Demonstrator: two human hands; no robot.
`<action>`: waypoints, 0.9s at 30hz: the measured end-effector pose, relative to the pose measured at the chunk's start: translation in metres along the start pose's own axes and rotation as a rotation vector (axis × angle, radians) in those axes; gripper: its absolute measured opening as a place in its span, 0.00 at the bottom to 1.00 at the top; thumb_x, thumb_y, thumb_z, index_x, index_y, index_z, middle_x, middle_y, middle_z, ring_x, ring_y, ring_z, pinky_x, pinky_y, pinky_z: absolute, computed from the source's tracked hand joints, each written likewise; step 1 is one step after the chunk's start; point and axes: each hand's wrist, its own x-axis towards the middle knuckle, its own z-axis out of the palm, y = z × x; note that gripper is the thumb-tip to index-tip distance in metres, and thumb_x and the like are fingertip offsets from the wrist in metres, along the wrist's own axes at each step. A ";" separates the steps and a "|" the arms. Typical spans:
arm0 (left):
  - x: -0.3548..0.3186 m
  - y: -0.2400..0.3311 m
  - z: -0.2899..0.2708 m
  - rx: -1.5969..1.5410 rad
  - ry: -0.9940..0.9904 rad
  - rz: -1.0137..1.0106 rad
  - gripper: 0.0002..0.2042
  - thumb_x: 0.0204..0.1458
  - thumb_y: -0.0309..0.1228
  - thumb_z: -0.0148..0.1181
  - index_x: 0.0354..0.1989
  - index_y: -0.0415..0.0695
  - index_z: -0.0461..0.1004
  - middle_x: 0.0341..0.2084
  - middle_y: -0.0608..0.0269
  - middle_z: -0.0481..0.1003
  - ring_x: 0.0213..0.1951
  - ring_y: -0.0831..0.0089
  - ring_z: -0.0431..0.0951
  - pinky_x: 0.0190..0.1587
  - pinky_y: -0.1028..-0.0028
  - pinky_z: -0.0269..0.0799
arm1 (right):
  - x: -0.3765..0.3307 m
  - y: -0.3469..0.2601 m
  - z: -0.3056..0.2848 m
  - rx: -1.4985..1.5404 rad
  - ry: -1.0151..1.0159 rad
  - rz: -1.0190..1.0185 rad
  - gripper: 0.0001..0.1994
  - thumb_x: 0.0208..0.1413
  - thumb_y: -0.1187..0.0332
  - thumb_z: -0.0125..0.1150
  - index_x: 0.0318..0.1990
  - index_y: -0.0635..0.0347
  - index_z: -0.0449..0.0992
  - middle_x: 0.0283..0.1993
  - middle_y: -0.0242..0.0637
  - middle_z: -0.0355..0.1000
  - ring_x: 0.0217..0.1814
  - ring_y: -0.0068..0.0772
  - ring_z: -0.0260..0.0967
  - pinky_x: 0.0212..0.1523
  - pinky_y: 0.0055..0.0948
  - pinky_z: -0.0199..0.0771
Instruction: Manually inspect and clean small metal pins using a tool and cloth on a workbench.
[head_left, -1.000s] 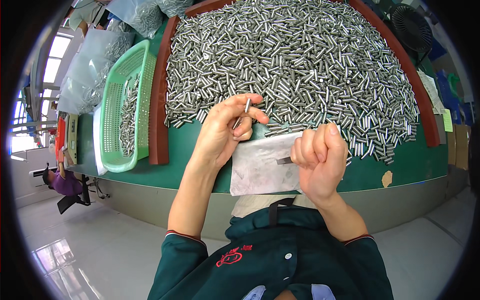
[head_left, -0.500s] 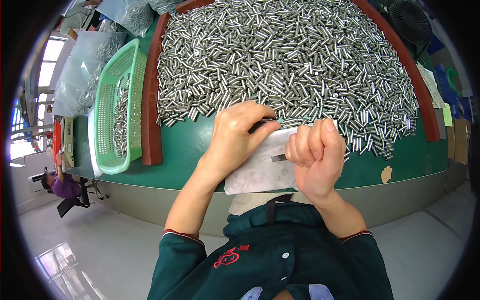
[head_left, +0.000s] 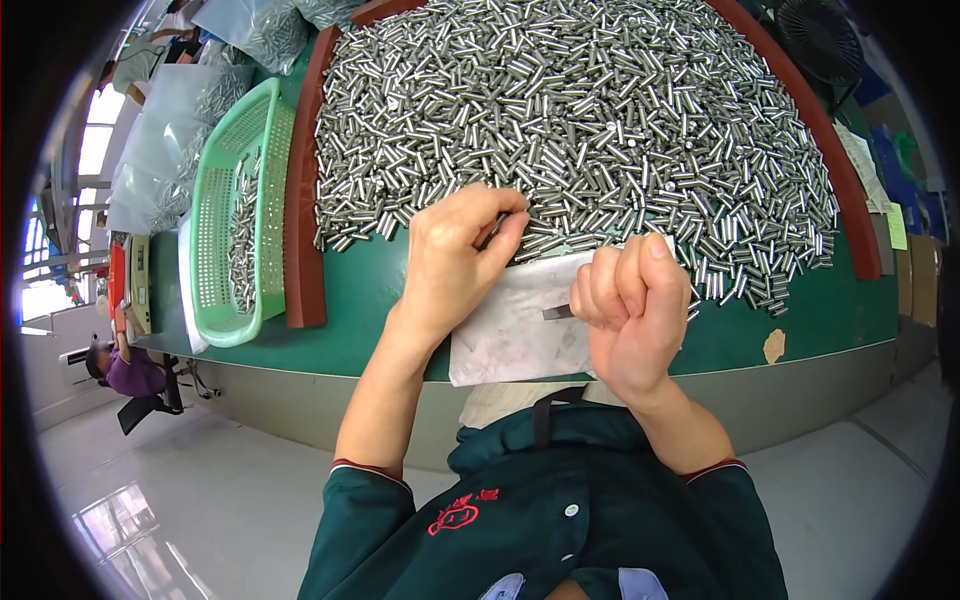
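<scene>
A wide heap of short shiny metal pins (head_left: 560,120) covers the green table (head_left: 370,300). At its near edge is my left hand (head_left: 460,250), fingers curled, with thumb and forefinger brought close together. Whatever it may pinch is hidden by the fingers. My right hand (head_left: 635,320) is closed in a fist, palm side up, around a flat grey metal strip (head_left: 558,313). Only the strip's end sticks out to the left. Beneath both hands lies a smudged whitish sheet (head_left: 520,340), reaching the table's front edge.
Dark red rails (head_left: 305,200) border the heap at the sides. Left of it stands a green plastic basket (head_left: 270,260) with some pins inside. Clear bags (head_left: 165,130) of parts lie beyond. A black fan (head_left: 820,45) is at the far right. Another person (head_left: 135,372) sits at far left.
My left hand has moved left and slightly away from me, off the sheet's upper part, uncovering pins at the heap's edge. My right hand with the metal strip has barely moved.
</scene>
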 end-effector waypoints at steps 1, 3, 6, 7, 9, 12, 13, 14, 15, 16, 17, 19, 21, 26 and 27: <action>0.000 -0.001 0.000 -0.012 -0.022 0.043 0.04 0.35 0.21 0.58 0.23 0.39 0.71 0.13 0.61 0.66 0.15 0.71 0.67 0.18 0.74 0.61 | 0.000 0.000 0.000 0.001 0.000 -0.002 0.19 0.57 0.66 0.33 0.13 0.56 0.50 0.10 0.27 0.47 0.12 0.16 0.37 0.14 0.19 0.40; 0.001 -0.002 0.001 -0.004 -0.127 0.090 0.05 0.36 0.21 0.57 0.24 0.40 0.71 0.15 0.60 0.68 0.17 0.67 0.68 0.19 0.72 0.62 | 0.000 0.000 0.000 0.003 0.000 0.001 0.19 0.57 0.66 0.33 0.13 0.56 0.50 0.10 0.27 0.46 0.12 0.16 0.37 0.14 0.19 0.40; 0.003 -0.001 0.002 0.015 -0.160 0.086 0.05 0.37 0.23 0.56 0.26 0.39 0.70 0.18 0.59 0.69 0.21 0.63 0.70 0.22 0.69 0.64 | 0.000 0.000 -0.002 0.001 -0.003 0.000 0.19 0.57 0.66 0.33 0.13 0.56 0.50 0.10 0.27 0.46 0.12 0.16 0.37 0.14 0.19 0.40; 0.004 -0.001 0.002 0.015 -0.167 0.094 0.05 0.38 0.23 0.55 0.26 0.39 0.70 0.18 0.58 0.69 0.21 0.62 0.70 0.23 0.69 0.64 | 0.001 0.000 -0.002 -0.001 -0.007 -0.003 0.19 0.57 0.67 0.33 0.13 0.56 0.50 0.10 0.27 0.46 0.13 0.16 0.37 0.14 0.19 0.40; 0.003 -0.003 0.002 0.035 -0.176 0.094 0.06 0.38 0.23 0.55 0.27 0.39 0.70 0.19 0.57 0.69 0.22 0.61 0.70 0.24 0.68 0.65 | 0.001 0.001 -0.001 -0.002 -0.003 -0.007 0.19 0.57 0.67 0.33 0.13 0.55 0.50 0.10 0.27 0.46 0.13 0.16 0.37 0.13 0.19 0.40; 0.003 -0.002 0.000 0.045 -0.175 0.087 0.05 0.39 0.23 0.55 0.27 0.39 0.69 0.18 0.59 0.69 0.22 0.64 0.70 0.24 0.70 0.65 | 0.001 0.001 0.000 -0.009 -0.003 -0.008 0.19 0.57 0.67 0.33 0.13 0.55 0.50 0.10 0.27 0.46 0.13 0.16 0.37 0.13 0.19 0.40; 0.003 0.000 -0.001 0.031 -0.167 0.083 0.04 0.40 0.23 0.54 0.27 0.39 0.69 0.17 0.61 0.69 0.21 0.68 0.71 0.23 0.73 0.64 | 0.001 0.000 0.000 -0.014 -0.005 -0.007 0.19 0.57 0.66 0.33 0.13 0.55 0.50 0.10 0.27 0.46 0.13 0.16 0.37 0.13 0.19 0.40; 0.002 0.005 -0.005 -0.174 -0.161 -0.099 0.03 0.42 0.22 0.53 0.27 0.39 0.68 0.18 0.64 0.69 0.21 0.75 0.69 0.23 0.77 0.63 | 0.001 0.000 0.000 -0.015 -0.010 -0.009 0.19 0.57 0.66 0.33 0.13 0.55 0.50 0.10 0.27 0.46 0.13 0.16 0.37 0.13 0.19 0.40; 0.001 0.009 -0.009 -0.381 -0.153 -0.281 0.02 0.44 0.22 0.52 0.26 0.38 0.68 0.18 0.68 0.69 0.20 0.81 0.67 0.22 0.81 0.61 | 0.001 0.000 0.000 -0.016 0.000 -0.012 0.19 0.57 0.66 0.33 0.13 0.55 0.50 0.10 0.27 0.46 0.12 0.16 0.37 0.13 0.19 0.40; -0.001 -0.001 -0.002 -0.585 -0.039 -0.228 0.01 0.47 0.22 0.50 0.27 0.38 0.67 0.21 0.71 0.68 0.22 0.88 0.63 0.22 0.86 0.57 | 0.001 0.000 0.000 -0.017 0.009 -0.015 0.19 0.57 0.66 0.33 0.13 0.55 0.50 0.10 0.27 0.46 0.12 0.16 0.37 0.13 0.19 0.40; -0.002 -0.002 -0.007 -0.966 -0.096 -0.383 0.02 0.48 0.23 0.49 0.30 0.39 0.66 0.24 0.66 0.69 0.19 0.88 0.60 0.20 0.86 0.55 | 0.001 0.000 0.000 -0.018 -0.001 -0.017 0.19 0.57 0.66 0.33 0.13 0.55 0.50 0.10 0.28 0.46 0.12 0.16 0.37 0.13 0.19 0.40; 0.000 -0.007 -0.013 -1.286 -0.133 -0.487 0.03 0.50 0.25 0.47 0.31 0.40 0.65 0.24 0.63 0.70 0.16 0.88 0.54 0.17 0.87 0.48 | 0.001 0.000 0.000 -0.008 -0.007 -0.020 0.19 0.57 0.66 0.33 0.13 0.55 0.50 0.10 0.28 0.46 0.12 0.16 0.37 0.13 0.19 0.39; -0.003 -0.014 -0.014 -1.408 -0.152 -0.522 0.04 0.51 0.26 0.48 0.32 0.40 0.67 0.25 0.61 0.70 0.15 0.89 0.52 0.15 0.87 0.45 | 0.000 0.001 0.001 -0.006 -0.009 -0.025 0.19 0.58 0.66 0.33 0.13 0.55 0.50 0.09 0.28 0.47 0.12 0.16 0.37 0.12 0.19 0.39; -0.004 -0.020 -0.015 -1.464 -0.149 -0.607 0.08 0.52 0.27 0.48 0.38 0.38 0.67 0.24 0.64 0.68 0.15 0.89 0.53 0.16 0.88 0.47 | 0.000 0.000 0.001 -0.005 0.002 -0.025 0.19 0.57 0.66 0.33 0.13 0.55 0.50 0.09 0.27 0.46 0.12 0.16 0.37 0.12 0.19 0.40; -0.003 -0.021 -0.016 -1.531 -0.156 -0.639 0.09 0.52 0.28 0.47 0.39 0.37 0.67 0.24 0.64 0.68 0.16 0.88 0.53 0.16 0.88 0.48 | 0.001 0.000 0.001 -0.006 0.008 -0.025 0.19 0.57 0.66 0.33 0.13 0.55 0.50 0.09 0.27 0.46 0.12 0.16 0.37 0.12 0.19 0.40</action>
